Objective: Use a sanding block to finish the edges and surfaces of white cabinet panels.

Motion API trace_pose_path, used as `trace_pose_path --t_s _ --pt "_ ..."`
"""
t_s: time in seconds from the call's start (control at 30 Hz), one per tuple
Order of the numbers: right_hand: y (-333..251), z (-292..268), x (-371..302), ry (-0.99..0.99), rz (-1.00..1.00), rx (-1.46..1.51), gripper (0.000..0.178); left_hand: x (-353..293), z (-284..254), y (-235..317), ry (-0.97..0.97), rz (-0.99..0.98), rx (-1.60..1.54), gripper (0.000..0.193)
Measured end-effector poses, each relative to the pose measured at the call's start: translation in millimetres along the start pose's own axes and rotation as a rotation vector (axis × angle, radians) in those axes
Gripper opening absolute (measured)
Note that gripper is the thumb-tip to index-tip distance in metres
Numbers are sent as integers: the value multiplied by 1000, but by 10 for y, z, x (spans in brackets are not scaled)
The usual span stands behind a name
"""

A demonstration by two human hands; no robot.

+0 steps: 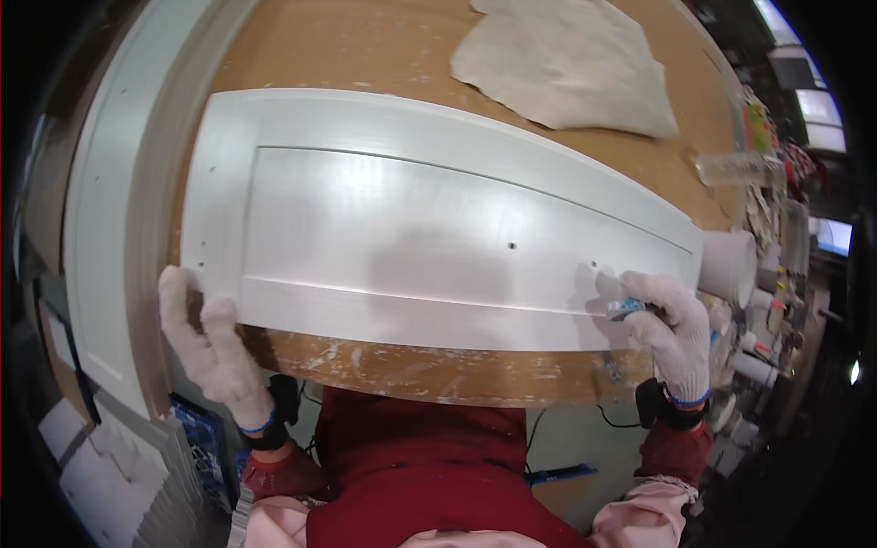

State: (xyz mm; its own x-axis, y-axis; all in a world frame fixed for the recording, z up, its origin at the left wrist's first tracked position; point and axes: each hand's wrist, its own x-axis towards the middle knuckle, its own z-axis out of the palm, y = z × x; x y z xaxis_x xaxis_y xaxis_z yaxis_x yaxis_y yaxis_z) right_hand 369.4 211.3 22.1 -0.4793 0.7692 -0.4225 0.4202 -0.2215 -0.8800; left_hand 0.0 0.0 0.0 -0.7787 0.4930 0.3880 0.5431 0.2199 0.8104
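Note:
A long white panel [393, 219] with a recessed middle lies flat on a brown worktop. Several small dark holes or marks show on its face. At its near left corner is my left hand [215, 352], in a white knit glove, with the fingers stretched apart and touching or very close to the edge. My right hand [674, 333], gloved likewise, is over the panel's near right corner. Between its thumb and fingers it pinches a small blue-and-white piece [624, 309], whose kind I cannot make out.
The brown worktop [365, 46] is speckled with white. A cream cloth [566, 68] lies beyond the panel, near a clear plastic bottle [735, 168]. White containers [728, 265] crowd the right side. Another white panel [114, 210] stands along the left, near stacked grey sheets [160, 479].

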Motion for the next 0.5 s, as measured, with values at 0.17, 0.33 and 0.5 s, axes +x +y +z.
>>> trace_pose_path --t_s 0.17,0.33,0.5 --pt "-600 176 313 -264 -272 -245 37 -470 657 -178 74 73 -16 42" --pt "-1052 978 685 -553 -420 -547 24 -509 679 -327 91 114 -65 32" --pt "-1227 1464 915 -616 -367 -616 33 -489 705 -262 119 86 -106 28"
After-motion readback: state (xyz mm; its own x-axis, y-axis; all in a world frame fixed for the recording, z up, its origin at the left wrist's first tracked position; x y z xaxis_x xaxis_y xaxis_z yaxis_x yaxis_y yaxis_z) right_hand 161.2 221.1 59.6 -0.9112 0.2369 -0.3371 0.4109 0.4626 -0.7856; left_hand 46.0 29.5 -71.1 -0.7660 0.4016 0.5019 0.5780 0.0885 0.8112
